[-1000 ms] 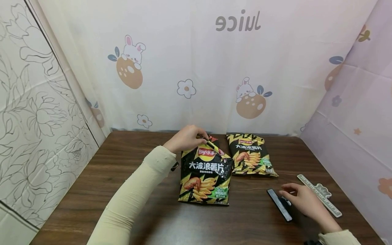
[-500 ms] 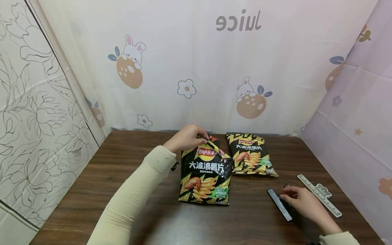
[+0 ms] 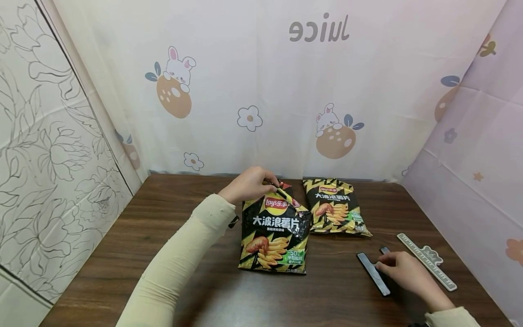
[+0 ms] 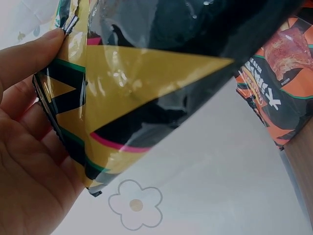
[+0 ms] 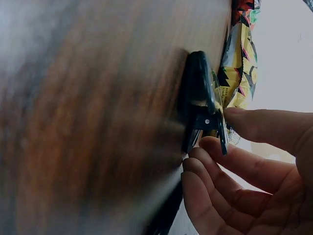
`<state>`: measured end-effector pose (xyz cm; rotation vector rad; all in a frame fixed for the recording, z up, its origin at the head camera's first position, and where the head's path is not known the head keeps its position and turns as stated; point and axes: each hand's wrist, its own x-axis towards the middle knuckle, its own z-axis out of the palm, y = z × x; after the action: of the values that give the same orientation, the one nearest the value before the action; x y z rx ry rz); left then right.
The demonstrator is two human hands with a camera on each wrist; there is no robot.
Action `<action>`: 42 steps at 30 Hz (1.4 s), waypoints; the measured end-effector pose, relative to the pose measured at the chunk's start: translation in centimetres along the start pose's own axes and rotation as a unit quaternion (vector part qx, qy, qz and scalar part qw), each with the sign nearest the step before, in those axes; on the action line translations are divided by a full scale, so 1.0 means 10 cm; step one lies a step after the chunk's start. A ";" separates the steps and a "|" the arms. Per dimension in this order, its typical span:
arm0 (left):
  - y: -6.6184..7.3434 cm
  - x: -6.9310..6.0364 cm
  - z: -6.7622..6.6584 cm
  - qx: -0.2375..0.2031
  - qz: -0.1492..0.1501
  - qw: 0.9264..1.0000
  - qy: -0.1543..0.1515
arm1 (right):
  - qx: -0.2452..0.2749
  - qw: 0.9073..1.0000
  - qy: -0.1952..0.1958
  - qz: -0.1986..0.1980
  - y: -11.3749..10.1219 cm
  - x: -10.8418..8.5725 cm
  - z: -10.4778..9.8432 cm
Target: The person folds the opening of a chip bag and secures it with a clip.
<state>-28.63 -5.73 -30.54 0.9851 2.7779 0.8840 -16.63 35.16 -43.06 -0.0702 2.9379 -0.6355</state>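
My left hand (image 3: pixel 252 184) pinches the folded top edge of a black-and-yellow chip bag (image 3: pixel 274 236), which stands front-facing near the middle of the table. The left wrist view shows the thumb on one side of the fold and the fingers behind the bag (image 4: pixel 156 78). At the right, my right hand (image 3: pixel 408 274) is at a black clip with a grey strip (image 3: pixel 373 274) lying on the table. In the right wrist view, thumb and index finger pinch the lever of the black clip (image 5: pixel 200 93). A small dark piece (image 3: pixel 384 250) shows beyond the fingertips; whether it is separate, I cannot tell.
A second black-and-yellow chip bag (image 3: pixel 337 206) lies behind to the right. Partly hidden behind the held bag is an orange-and-black bag (image 4: pixel 283 88). A pale ruler-like strip (image 3: pixel 426 262) lies right of my right hand. A printed curtain (image 3: pixel 253 81) hangs behind the table.
My right hand has lowered its fingers onto the clip and closed thumb and index on its lever. A small dark piece now shows past the fingertips. The left hand and its bag stay still.
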 end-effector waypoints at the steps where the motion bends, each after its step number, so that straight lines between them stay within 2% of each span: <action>1: 0.00 0.00 0.00 0.000 0.000 1.000 0.000 | 0.000 1.000 -0.005 0.001 0.00 0.00 0.00; 6: 0.00 0.00 0.00 -0.004 0.000 1.000 -0.001 | -0.002 1.000 -0.020 0.002 0.00 0.02 -0.01; 18: 0.00 0.00 -0.01 -0.009 -0.003 1.000 -0.003 | 0.010 1.000 -0.009 -0.004 0.02 0.02 -0.01; 24: 0.00 -0.01 -0.01 -0.011 -0.001 1.000 -0.006 | 0.021 0.999 -0.023 0.012 0.03 0.03 -0.03; 31: 0.01 -0.01 -0.01 -0.006 -0.005 1.000 -0.004 | 0.073 0.995 -0.046 0.051 -0.01 0.01 -0.04; 42: 0.01 -0.01 0.00 -0.005 -0.006 1.000 -0.004 | 0.061 0.996 -0.048 0.052 -0.07 0.00 -0.09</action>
<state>-28.52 -5.75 -30.48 0.9678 2.7664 0.8885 -16.73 34.89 -41.99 0.0617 2.7825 -0.7704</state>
